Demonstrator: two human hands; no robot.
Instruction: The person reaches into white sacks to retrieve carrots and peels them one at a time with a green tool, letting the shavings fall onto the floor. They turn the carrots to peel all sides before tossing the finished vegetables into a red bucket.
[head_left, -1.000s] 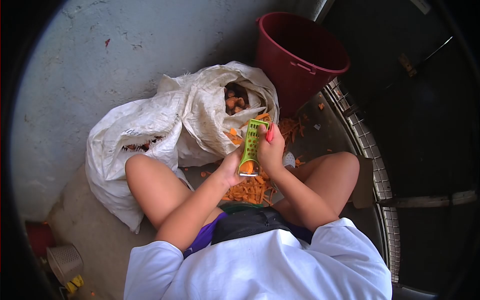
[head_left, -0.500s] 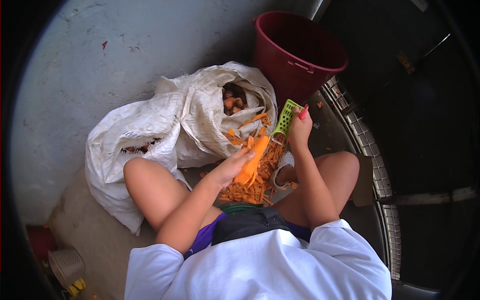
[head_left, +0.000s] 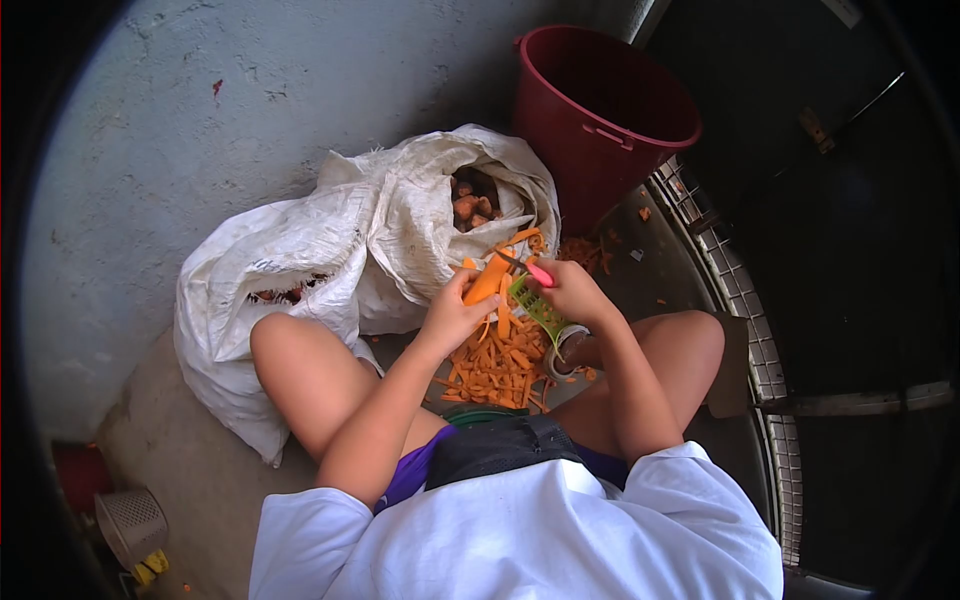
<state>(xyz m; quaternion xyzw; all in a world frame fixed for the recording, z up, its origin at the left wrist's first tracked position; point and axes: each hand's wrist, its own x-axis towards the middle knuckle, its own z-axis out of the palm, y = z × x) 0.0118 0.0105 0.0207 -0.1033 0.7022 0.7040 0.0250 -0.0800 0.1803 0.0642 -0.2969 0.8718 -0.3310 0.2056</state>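
Observation:
My left hand (head_left: 455,312) is closed around a peeled orange carrot (head_left: 488,278), tilted up and away from me. My right hand (head_left: 578,292) grips a small knife with a pink handle (head_left: 541,275), its dark blade at the carrot's far end. A green perforated peeler (head_left: 538,306) also hangs from the right hand, pointing down toward the floor. Below both hands lies a heap of orange peelings (head_left: 497,368).
Two white woven sacks stand ahead: the open right one (head_left: 415,215) holds brownish roots (head_left: 472,208), the left one (head_left: 225,300) is partly open. A dark red bucket (head_left: 570,130) stands behind. A metal grille (head_left: 725,265) runs along the right; a beige perforated basket (head_left: 132,525) sits lower left.
The knife has swung round so its blade meets the carrot's far end, while the green peeler has turned downward. My right hand has moved lower and left, and the left hand slightly up and left.

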